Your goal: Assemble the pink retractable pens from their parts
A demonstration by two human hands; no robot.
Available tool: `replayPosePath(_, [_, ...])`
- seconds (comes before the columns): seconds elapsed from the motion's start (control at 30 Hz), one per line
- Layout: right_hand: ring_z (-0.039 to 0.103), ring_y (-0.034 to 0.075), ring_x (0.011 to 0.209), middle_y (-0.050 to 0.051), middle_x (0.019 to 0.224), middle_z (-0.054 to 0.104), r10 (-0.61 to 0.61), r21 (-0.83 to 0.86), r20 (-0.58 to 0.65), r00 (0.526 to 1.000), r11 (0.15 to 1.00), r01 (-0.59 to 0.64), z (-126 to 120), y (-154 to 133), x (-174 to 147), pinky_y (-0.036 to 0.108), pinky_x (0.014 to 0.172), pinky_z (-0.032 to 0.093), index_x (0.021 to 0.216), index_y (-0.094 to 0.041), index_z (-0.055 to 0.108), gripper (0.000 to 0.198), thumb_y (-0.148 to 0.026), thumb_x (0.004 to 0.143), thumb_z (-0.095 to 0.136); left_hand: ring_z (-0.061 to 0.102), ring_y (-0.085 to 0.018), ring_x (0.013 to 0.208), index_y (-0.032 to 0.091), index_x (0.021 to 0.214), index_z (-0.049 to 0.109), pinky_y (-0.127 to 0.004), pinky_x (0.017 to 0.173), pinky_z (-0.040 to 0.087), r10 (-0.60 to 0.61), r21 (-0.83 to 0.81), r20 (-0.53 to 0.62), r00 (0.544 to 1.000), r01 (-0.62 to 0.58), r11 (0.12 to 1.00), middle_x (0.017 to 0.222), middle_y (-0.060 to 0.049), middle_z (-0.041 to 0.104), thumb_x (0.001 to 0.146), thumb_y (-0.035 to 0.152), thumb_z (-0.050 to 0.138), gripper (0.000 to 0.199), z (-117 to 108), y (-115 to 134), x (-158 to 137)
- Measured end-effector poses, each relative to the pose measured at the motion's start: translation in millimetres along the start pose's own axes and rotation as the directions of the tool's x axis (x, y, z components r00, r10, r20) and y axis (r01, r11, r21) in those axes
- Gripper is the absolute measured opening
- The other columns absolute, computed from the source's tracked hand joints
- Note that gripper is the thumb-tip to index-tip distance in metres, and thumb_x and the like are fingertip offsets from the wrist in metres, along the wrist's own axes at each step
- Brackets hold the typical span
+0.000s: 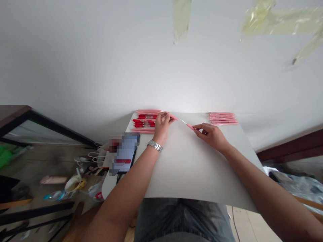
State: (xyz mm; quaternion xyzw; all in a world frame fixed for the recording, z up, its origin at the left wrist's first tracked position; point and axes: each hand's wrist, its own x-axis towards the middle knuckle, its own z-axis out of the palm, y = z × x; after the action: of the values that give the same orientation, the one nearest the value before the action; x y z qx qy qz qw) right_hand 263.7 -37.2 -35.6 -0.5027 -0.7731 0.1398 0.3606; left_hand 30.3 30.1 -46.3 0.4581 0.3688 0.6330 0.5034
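Observation:
Above the white table point(181, 161), my left hand point(162, 125), with a metal watch at its wrist, pinches a slim pink pen barrel point(173, 116). Across from it, my right hand point(211, 135) grips a pink pen piece point(190, 127) by its end. A thin pale rod, like a refill, sticks out of that piece towards the barrel; its tip is close to the barrel's end, and I cannot tell whether they touch. Beside my left hand lie red pen parts point(143, 123) in bunches, with pink sticks point(148, 111) behind them. Further right lies a row of pink pens point(222, 118).
A phone or tablet point(125, 153) with a blurred screen rests at the table's left edge, a cable near it. White cords point(97, 155), a cup point(73, 184) and a bottle point(54, 195) are at lower left. A white wall point(151, 67) with tape strips borders the table's back.

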Motion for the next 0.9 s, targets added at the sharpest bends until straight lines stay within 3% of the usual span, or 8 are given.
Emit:
replayPosePath(0.3, [0.059,0.013,0.06,0.004,0.094,0.076,-0.004,-0.006,-0.002,1.0,1.0,0.004,1.5,2.1,-0.1,0.028,0.059,0.048,0.107,-0.025,0.077,0.025,-0.041,0.098,0.06,0.073,-0.014,0.086,0.02,0.096,0.054,-0.04,0.099,0.058,-0.029,-0.103,0.001,1.0,0.029,0.994,0.087,-0.001,0.069,0.091,0.044,0.069,0.028,0.3,1.9,1.9])
replayPosePath(0.7, [0.059,0.013,0.06,0.005,0.094,0.076,-0.006,-0.005,0.0,1.0,1.0,0.006,-0.1,-0.5,-0.3,0.029,0.059,0.048,0.106,-0.024,0.077,0.024,-0.039,0.098,0.059,0.074,-0.015,0.088,0.021,0.097,0.053,-0.041,0.1,0.058,-0.04,-0.107,-0.018,0.999,0.038,0.994,0.088,-0.001,0.069,0.09,0.046,0.07,0.031,0.0,2.2,2.1])
replayPosePath(0.9, [0.058,0.013,0.06,0.004,0.094,0.076,-0.002,-0.007,0.0,1.0,1.0,0.002,-0.3,-1.2,0.6,0.028,0.06,0.048,0.106,-0.024,0.077,0.023,-0.037,0.097,0.06,0.074,-0.015,0.089,0.021,0.098,0.054,-0.041,0.102,0.057,-0.029,-0.125,0.033,0.999,0.033,0.992,0.09,-0.001,0.069,0.091,0.045,0.07,0.029,0.3,4.3,-0.1])
